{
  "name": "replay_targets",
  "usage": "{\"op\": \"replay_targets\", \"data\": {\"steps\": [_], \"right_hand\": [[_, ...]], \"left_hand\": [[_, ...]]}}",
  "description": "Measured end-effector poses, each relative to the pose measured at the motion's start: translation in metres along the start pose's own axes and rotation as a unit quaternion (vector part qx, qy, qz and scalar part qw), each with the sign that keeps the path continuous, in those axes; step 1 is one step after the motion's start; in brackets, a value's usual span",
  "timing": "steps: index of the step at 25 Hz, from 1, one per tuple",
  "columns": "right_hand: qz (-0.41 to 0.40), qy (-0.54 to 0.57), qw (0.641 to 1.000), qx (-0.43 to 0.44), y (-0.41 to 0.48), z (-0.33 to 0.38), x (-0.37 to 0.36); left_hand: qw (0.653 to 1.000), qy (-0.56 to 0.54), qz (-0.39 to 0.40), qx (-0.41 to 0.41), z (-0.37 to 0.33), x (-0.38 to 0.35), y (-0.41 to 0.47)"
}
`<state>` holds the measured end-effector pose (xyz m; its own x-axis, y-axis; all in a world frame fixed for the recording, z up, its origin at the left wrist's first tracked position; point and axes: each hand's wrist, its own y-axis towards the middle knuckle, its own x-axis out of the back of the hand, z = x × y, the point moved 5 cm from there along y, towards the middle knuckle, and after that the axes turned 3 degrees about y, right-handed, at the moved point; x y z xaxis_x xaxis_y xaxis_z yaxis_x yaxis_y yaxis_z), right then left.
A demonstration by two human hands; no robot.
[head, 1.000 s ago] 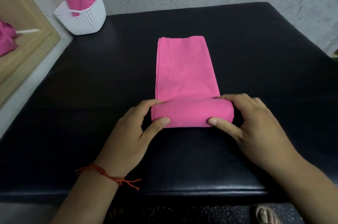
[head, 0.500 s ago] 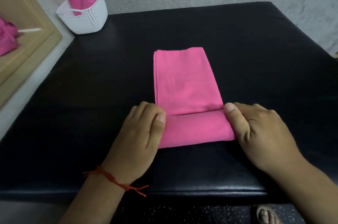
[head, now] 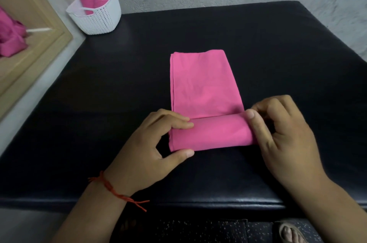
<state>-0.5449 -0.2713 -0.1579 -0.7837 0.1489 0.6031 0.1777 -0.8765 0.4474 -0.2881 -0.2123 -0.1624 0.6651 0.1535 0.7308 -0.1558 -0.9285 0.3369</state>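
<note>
The black table (head: 198,30) carries a folded pink cloth (head: 200,84), its near end rolled. Soft, light, likely to spring open, it wants holding at the roll's ends, where the left hand (head: 147,153) and right hand (head: 286,139) each pinch it.

A black padded bench (head: 258,48) carries a pink cloth (head: 202,88) and a white basket (head: 99,18).

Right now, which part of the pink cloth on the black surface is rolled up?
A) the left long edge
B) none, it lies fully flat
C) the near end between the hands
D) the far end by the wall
C: the pink cloth is rolled at its near end, where the left hand and right hand grip the roll's two ends; the rest lies flat toward the wall.
</note>
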Motion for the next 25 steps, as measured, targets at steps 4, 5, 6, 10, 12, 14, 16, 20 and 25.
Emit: {"op": "replay_targets", "data": {"steps": [4,5,6,10,12,14,16,20,25], "right_hand": [[0.073,-0.009,0.997,-0.003,0.001,-0.007,0.0],[0.096,-0.013,0.995,-0.008,0.001,-0.009,0.0],[0.114,-0.016,0.993,-0.013,0.002,-0.01,0.0],[0.137,-0.05,0.989,-0.02,0.007,-0.016,-0.003],[0.134,-0.072,0.988,-0.022,0.007,-0.018,-0.006],[0.132,-0.095,0.986,-0.026,0.007,-0.017,-0.008],[0.139,-0.112,0.983,-0.033,0.006,-0.013,-0.007],[0.141,-0.107,0.983,-0.043,0.004,-0.003,-0.005],[0.113,-0.122,0.985,-0.051,0.004,0.0,-0.006]], "left_hand": [[0.999,-0.027,0.004,0.044,0.006,-0.002,0.001],[0.998,-0.025,0.005,0.053,0.008,-0.003,0.001],[0.998,-0.018,0.008,0.059,0.009,-0.004,0.001],[0.995,0.044,0.05,0.07,0.011,-0.009,0.001],[0.995,0.044,0.049,0.081,0.013,-0.01,0.001],[0.994,0.034,0.044,0.097,0.016,-0.01,0.001],[0.993,0.025,0.037,0.106,0.017,-0.01,0.0],[0.993,0.031,-0.003,0.112,0.012,-0.007,0.002],[0.993,0.053,-0.036,0.099,0.005,-0.007,0.012]]}}
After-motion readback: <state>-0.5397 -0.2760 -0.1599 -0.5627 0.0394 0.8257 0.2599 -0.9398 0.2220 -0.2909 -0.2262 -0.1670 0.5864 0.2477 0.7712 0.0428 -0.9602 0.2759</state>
